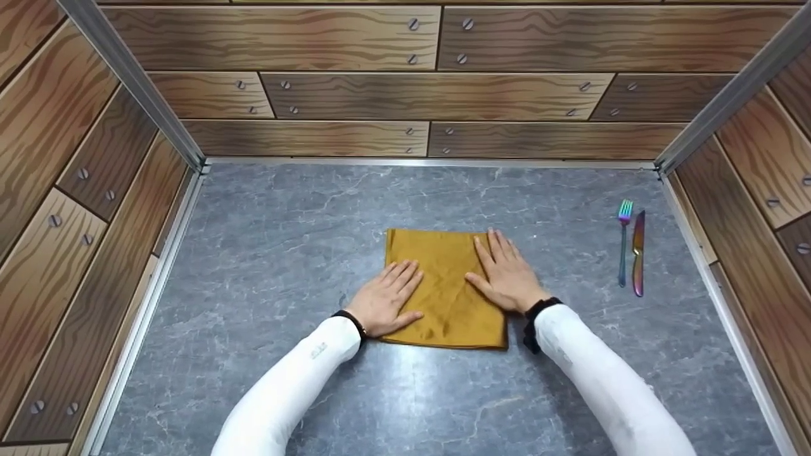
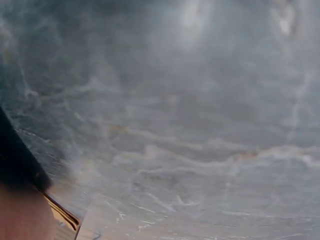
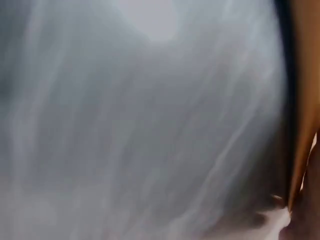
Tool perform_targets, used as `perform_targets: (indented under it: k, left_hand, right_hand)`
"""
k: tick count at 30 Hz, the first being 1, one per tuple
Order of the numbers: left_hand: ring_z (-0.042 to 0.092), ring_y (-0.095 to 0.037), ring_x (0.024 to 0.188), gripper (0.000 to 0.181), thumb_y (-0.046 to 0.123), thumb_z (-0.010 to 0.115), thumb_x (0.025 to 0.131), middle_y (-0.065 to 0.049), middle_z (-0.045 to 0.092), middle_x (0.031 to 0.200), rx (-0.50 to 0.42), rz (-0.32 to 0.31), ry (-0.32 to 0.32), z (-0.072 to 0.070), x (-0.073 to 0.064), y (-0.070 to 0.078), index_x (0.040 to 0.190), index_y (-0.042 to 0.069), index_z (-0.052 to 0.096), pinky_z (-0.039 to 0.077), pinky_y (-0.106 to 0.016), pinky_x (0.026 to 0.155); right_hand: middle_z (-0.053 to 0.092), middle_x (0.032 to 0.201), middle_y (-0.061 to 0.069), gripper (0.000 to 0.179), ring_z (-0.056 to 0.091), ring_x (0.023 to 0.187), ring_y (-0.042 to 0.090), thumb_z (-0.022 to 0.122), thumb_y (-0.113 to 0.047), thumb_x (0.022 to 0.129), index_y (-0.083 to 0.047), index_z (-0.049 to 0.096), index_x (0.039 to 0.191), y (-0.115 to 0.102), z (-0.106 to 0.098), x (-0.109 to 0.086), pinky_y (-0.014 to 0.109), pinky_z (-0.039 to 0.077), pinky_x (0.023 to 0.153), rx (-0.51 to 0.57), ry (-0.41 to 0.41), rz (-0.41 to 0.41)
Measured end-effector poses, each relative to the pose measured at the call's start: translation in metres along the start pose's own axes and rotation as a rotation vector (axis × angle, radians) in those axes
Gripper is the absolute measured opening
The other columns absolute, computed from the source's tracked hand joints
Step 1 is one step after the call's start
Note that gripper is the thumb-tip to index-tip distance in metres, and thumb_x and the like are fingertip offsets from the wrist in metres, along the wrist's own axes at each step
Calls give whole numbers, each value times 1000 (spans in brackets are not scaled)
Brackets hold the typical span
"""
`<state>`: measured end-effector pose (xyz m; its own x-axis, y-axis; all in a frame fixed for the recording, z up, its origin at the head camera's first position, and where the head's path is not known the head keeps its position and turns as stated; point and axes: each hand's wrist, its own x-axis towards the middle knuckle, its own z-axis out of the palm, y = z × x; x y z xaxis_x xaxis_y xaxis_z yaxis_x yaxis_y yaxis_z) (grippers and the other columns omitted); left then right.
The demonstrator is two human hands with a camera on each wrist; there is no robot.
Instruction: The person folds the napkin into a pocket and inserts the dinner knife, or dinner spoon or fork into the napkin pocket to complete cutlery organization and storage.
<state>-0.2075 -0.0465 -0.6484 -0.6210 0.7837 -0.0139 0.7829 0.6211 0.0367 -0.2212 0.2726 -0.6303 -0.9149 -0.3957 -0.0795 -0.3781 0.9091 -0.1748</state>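
Observation:
A mustard-coloured satin cloth, folded into a rough square, lies flat near the middle of the grey marbled table. My left hand rests flat across its left side, fingers straight and thumb spread toward the cloth's middle. On the right side, my right hand lies palm down with its fingers extended past the upper right edge. Faint creases run between the two hands. In the right wrist view, a blurred strip of the cloth shows at the right edge. The left wrist view catches only a bit of skin and the cloth's edge low at left.
To the right lie a rainbow-coloured fork and a similar knife, side by side. Wood-patterned panels wall in the back and both sides, with metal rails along the table's edges.

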Motion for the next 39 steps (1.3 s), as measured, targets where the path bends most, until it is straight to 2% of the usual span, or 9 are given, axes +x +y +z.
perform_targets:
  k: [3,6,10,19,28,39]
  left_hand:
    - [8,-29,157,85,67,22,105,-15,12,170,5,-6,-6,0,-1,0,164,6,17,5,-41,126]
    - [6,-28,157,85,67,22,104,-14,11,170,18,-19,-16,0,-1,0,164,7,15,4,-41,126]
    - [6,-27,157,84,67,22,105,-13,10,170,22,-23,-26,-3,2,2,164,8,16,4,-40,126]
    - [5,-27,157,85,68,22,104,-14,9,170,21,-26,-39,-2,5,2,164,8,14,3,-41,126]
    - [9,-29,156,84,65,26,105,-15,14,170,7,-17,-13,-4,2,3,163,6,20,7,-41,126]
    - [8,-28,157,85,67,23,104,-15,12,170,10,-17,-21,0,2,2,164,7,19,6,-41,126]
  right_hand:
    - [0,169,24,85,-2,156,37,36,-62,105,-6,11,164,-21,-3,-7,52,2,125,-8,-16,-30]
    - [1,169,22,87,-1,155,37,36,-63,104,-6,11,164,-43,-2,-18,52,4,125,-10,-54,-99]
    - [5,168,23,85,3,155,40,36,-62,105,-4,15,163,-57,4,-34,52,7,125,-27,-63,-138]
    - [12,166,28,81,11,154,43,45,-54,106,1,23,161,-42,18,-56,56,14,123,33,70,-126]
    - [4,168,26,83,5,155,40,46,-54,105,-1,19,162,-36,22,-67,53,10,124,53,81,-74]
    - [9,166,29,80,9,154,42,50,-52,104,-3,24,162,-35,29,-69,57,10,123,54,140,-72]
